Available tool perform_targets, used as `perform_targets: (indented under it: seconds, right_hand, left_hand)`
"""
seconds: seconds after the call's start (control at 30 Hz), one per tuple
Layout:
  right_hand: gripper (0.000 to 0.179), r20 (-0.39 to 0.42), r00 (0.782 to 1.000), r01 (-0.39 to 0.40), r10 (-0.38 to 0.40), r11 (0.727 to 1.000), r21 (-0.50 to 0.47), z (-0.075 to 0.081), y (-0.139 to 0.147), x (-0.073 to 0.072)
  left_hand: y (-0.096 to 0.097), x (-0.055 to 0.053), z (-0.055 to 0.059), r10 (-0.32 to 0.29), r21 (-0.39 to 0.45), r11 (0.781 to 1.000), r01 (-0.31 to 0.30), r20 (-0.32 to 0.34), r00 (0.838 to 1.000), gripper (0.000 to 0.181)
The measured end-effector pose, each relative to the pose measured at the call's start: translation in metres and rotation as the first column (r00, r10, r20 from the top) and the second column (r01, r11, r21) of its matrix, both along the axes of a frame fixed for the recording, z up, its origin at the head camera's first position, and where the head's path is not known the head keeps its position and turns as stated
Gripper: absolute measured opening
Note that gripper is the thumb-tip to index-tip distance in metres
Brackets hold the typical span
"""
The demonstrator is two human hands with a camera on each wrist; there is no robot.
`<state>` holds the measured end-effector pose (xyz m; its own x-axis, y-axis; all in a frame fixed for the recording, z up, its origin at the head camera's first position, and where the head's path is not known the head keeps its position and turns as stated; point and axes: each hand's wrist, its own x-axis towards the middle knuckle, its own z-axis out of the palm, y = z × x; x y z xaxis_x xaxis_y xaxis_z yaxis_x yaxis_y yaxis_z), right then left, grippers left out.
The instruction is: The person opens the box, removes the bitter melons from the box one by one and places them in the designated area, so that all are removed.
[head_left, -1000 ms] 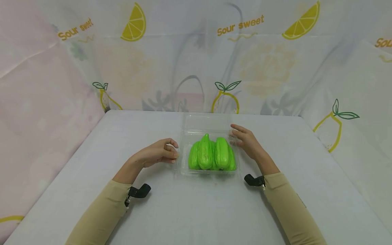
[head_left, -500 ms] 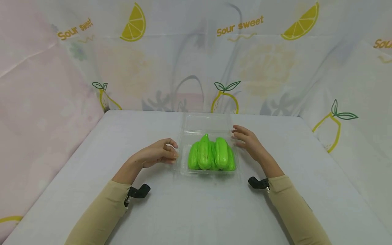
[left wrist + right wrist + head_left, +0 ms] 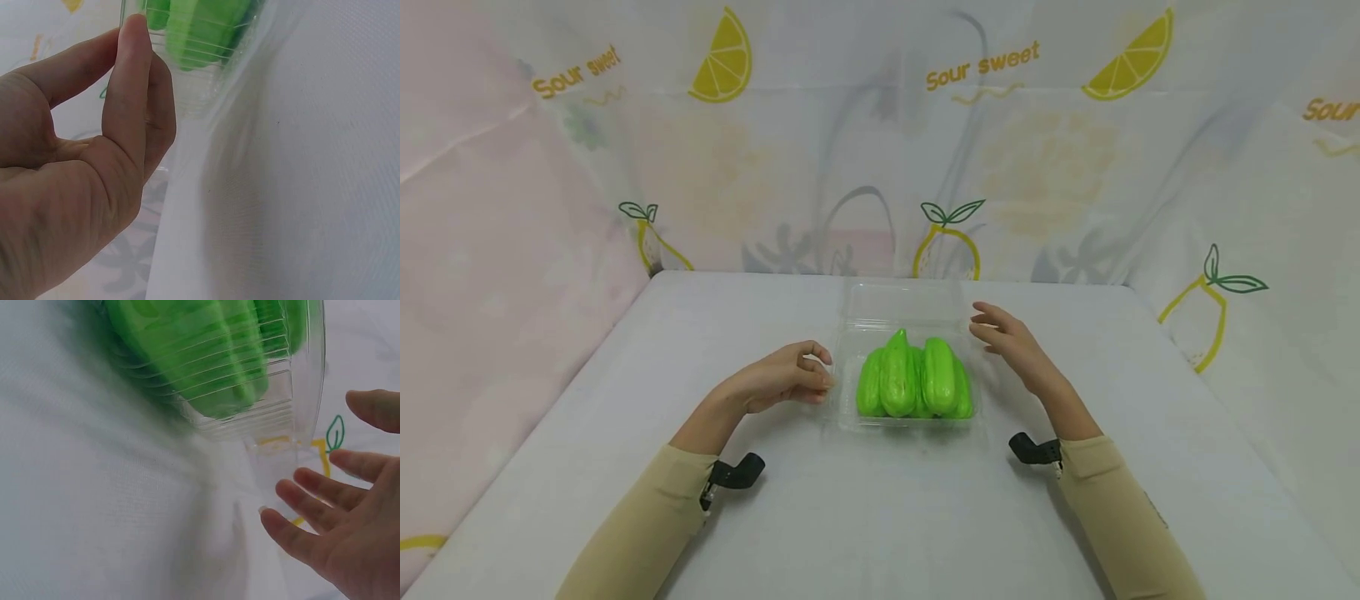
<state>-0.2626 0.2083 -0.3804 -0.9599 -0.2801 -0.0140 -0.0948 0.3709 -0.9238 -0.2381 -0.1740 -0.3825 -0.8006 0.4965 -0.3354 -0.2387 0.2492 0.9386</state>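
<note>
A clear plastic clamshell box point(image 3: 844, 408) stands on the white table with its lid point(image 3: 904, 300) folded back. Inside it lie several glossy bright green gourd-shaped pieces point(image 3: 898, 383), side by side. My left hand point(image 3: 786, 373) pinches the box's left rim between thumb and curled fingers; the left wrist view shows the thumb tip right at the rim. On the other side, my right hand point(image 3: 1006, 337) hovers just off the box's right edge. Its fingers point(image 3: 300, 537) are spread and hold nothing in the right wrist view.
The white table point(image 3: 880, 517) reaches back to a cloth backdrop point(image 3: 820, 150) printed with lemons, which also rises at both sides. A black wrist camera point(image 3: 737, 472) is strapped on the left wrist, and another camera point(image 3: 1033, 448) on the right.
My right hand has drawn away from the box's right edge, a little to the right, and its fingers have come off it. The left hand stays at the left rim.
</note>
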Motion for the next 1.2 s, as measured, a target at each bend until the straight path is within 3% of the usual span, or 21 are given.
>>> perform_targets:
  seconds: [0.6,0.9,1.2]
  right_hand:
    - [0.062,-0.11,0.993,0.059,-0.038,0.98,0.191,0.019,-0.01,0.012]
    - [0.061,-0.135,0.991,0.048,-0.018,0.974,0.22,0.027,-0.014,0.02]
    - [0.062,-0.148,0.989,0.022,0.017,0.966,0.256,0.034,-0.019,0.026]
  left_hand:
    - [-0.004,0.002,0.0,-0.007,-0.005,1.0,0.007,0.0,1.0,0.042]
    - [-0.005,-0.002,-0.004,-0.006,0.023,1.0,0.006,0.018,1.0,0.037]
    - [0.001,-0.008,-0.012,0.076,0.064,0.995,-0.075,-0.007,0.997,0.029]
